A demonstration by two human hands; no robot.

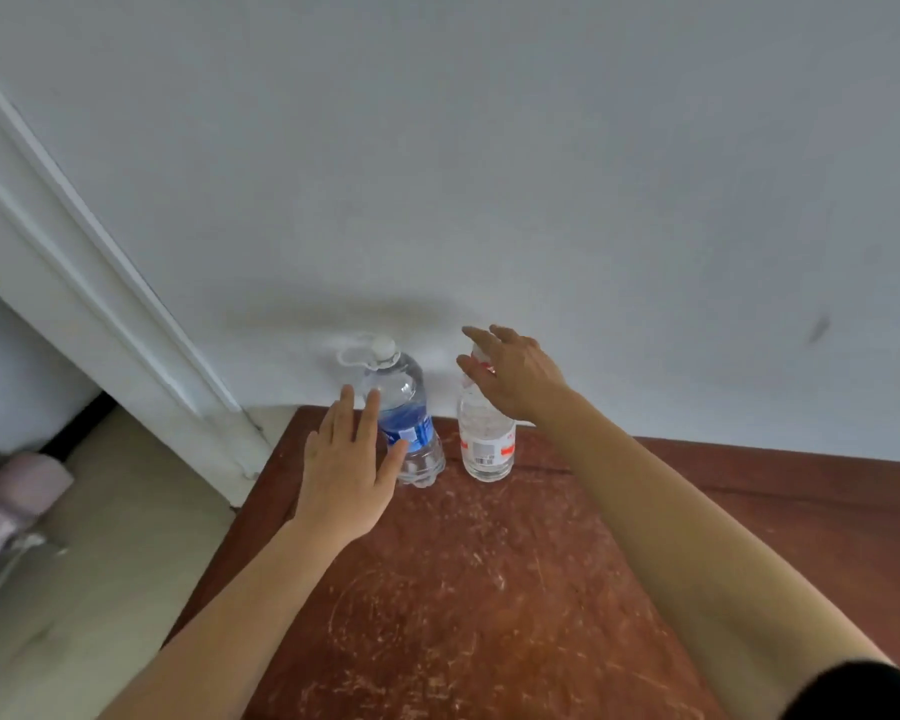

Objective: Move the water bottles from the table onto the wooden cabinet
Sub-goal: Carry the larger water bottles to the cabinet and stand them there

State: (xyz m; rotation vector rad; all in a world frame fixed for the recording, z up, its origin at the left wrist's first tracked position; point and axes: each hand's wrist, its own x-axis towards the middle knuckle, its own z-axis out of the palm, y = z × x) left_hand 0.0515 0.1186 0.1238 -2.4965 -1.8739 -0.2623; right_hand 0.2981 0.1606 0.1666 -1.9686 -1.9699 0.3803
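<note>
Standing upright and just beside each other, the clear plastic water bottle with a blue label (411, 428) and the clear plastic water bottle with a red-and-white label (485, 444) occupy the back of a scratched reddish-brown wooden top (489, 589). They are close to the pale grey wall (489, 174), probably so they stay clear of the front edge. Whether this top is the table or the cabinet cannot be told.

The left hand (346, 459) is spread flat with straight fingers, its fingertips lying against the near side of the blue-labelled bottle without wrapping it. The right hand (515, 374) hovers at the neck of the red-labelled bottle, fingers loosely extended and apart, gripping nothing; whether it touches is unclear. With 2 hands paired to 2 bottles, each seems placed to manage its own bottle, though grasping or letting go cannot be judged. A white door frame (100, 283) slants down at the left.
</note>
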